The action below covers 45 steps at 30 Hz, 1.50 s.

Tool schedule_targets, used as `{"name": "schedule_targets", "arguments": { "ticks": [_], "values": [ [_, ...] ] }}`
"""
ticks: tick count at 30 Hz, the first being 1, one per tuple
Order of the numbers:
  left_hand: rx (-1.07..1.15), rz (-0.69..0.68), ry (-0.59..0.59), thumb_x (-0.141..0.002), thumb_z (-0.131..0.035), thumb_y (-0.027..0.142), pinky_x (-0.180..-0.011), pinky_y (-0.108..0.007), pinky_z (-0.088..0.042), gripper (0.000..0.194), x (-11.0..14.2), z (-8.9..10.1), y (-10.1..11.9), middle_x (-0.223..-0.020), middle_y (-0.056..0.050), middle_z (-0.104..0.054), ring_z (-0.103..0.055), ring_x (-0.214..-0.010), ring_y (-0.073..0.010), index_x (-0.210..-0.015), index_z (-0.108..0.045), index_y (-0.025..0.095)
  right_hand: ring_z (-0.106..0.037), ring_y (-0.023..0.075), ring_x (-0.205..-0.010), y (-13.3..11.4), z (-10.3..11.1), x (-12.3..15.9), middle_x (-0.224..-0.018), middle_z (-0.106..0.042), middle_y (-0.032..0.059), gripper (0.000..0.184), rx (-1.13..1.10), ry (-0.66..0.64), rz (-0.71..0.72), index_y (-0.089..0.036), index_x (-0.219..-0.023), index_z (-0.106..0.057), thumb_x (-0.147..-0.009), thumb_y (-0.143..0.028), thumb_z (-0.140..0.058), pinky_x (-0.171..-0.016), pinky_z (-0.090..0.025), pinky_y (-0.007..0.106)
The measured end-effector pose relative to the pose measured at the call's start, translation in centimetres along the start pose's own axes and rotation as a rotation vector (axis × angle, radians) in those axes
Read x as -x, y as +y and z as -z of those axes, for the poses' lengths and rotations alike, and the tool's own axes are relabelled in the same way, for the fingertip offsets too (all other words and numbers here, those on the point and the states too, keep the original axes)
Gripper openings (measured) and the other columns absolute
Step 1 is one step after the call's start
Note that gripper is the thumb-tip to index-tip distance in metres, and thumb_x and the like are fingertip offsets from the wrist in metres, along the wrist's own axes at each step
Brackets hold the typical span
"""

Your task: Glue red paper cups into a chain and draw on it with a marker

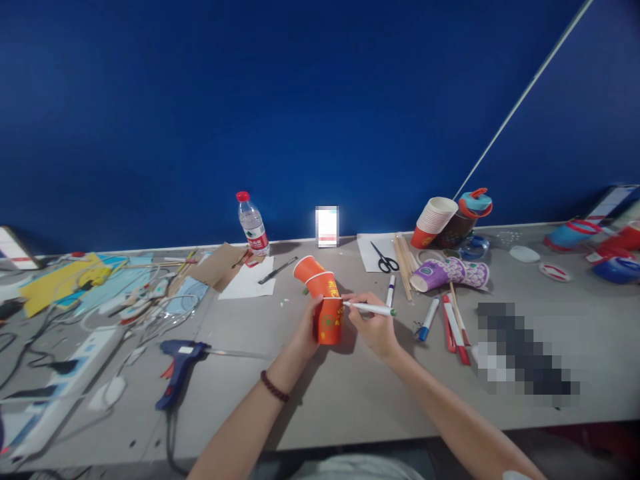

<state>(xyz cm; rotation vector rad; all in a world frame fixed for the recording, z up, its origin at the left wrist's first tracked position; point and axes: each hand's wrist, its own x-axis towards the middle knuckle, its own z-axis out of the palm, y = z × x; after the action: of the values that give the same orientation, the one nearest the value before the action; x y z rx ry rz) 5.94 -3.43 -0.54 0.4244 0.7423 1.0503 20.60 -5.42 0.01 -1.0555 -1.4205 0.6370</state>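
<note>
Orange paper cups [331,321], joined in a curved row, stand in the middle of the table with the far end bent to the left. My left hand [306,327] wraps around the left side of the nearest cup. In my right hand [376,330] is a white marker [371,309] with a green end, gripped like a pen. Its tip points left and meets, or nearly meets, the right side of the nearest cup close to the rim. Part of the cup's left side is hidden by my left fingers.
A blue glue gun [183,367] and a power strip [70,390] lie to the left. Behind are a water bottle [253,227], a cutter knife [277,270] and scissors [385,259]. To the right are stacked cups [434,220], purple cups [450,273], and several markers [429,319].
</note>
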Motion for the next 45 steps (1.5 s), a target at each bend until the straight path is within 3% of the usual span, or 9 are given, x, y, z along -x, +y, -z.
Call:
{"name": "schedule_targets", "arguments": {
  "ticks": [14, 21, 28, 37, 45],
  "values": [
    [0.002, 0.003, -0.016, -0.073, -0.068, 0.039, -0.07, -0.028, -0.049, 0.039, 0.1, 0.0, -0.1, -0.088, -0.014, -0.074, -0.067, -0.075, -0.0219, -0.093, -0.072, 0.005, -0.07, 0.0216, -0.085, 0.2, 0.0, 0.1, -0.088, -0.074, 0.0039, 0.003, 0.029, 0.027, 0.015, -0.024, -0.082, -0.06, -0.082, -0.021, -0.06, -0.073, -0.054, 0.035],
    [0.071, 0.003, -0.042, -0.075, -0.065, 0.041, -0.077, -0.033, -0.052, 0.039, 0.2, 0.1, 0.2, -0.086, -0.012, -0.073, -0.068, -0.078, -0.0228, -0.096, -0.069, 0.009, -0.07, 0.0227, -0.094, 0.0, -0.2, 0.5, -0.096, -0.075, 0.0068, 0.006, -0.151, 0.03, -0.08, -0.023, -0.085, -0.058, -0.086, -0.029, -0.06, -0.077, -0.055, 0.035],
    [0.18, 0.068, -0.073, -0.077, -0.059, 0.039, -0.076, -0.032, -0.052, 0.041, 0.4, 0.0, 1.1, -0.087, -0.013, -0.073, -0.068, -0.078, -0.0224, -0.099, -0.068, 0.006, -0.069, 0.0239, -0.096, -0.3, -0.2, 0.8, -0.097, -0.074, 0.0086, 0.012, -0.189, 0.077, -0.135, -0.023, -0.091, -0.061, -0.087, -0.034, -0.062, -0.087, -0.053, 0.041],
    [0.141, 0.076, -0.016, -0.074, -0.055, 0.034, -0.075, -0.033, -0.051, 0.034, 0.7, -0.3, 1.2, -0.084, -0.013, -0.072, -0.068, -0.077, -0.0245, -0.091, -0.069, 0.009, -0.067, 0.0247, -0.101, -1.0, 0.0, 0.9, -0.104, -0.073, 0.0086, 0.015, -0.187, -0.013, -0.135, -0.024, -0.096, -0.064, -0.089, -0.037, -0.06, -0.089, -0.053, 0.04],
    [0.074, 0.038, -0.034, -0.073, -0.058, 0.034, -0.074, -0.032, -0.049, 0.034, 0.5, -0.1, 0.7, -0.085, -0.011, -0.072, -0.067, -0.074, -0.0228, -0.093, -0.069, 0.009, -0.067, 0.025, -0.104, -0.7, -0.3, 0.8, -0.105, -0.072, 0.0089, 0.011, -0.243, -0.031, -0.129, -0.023, -0.093, -0.061, -0.088, -0.033, -0.062, -0.092, -0.053, 0.042]
  ]
}}
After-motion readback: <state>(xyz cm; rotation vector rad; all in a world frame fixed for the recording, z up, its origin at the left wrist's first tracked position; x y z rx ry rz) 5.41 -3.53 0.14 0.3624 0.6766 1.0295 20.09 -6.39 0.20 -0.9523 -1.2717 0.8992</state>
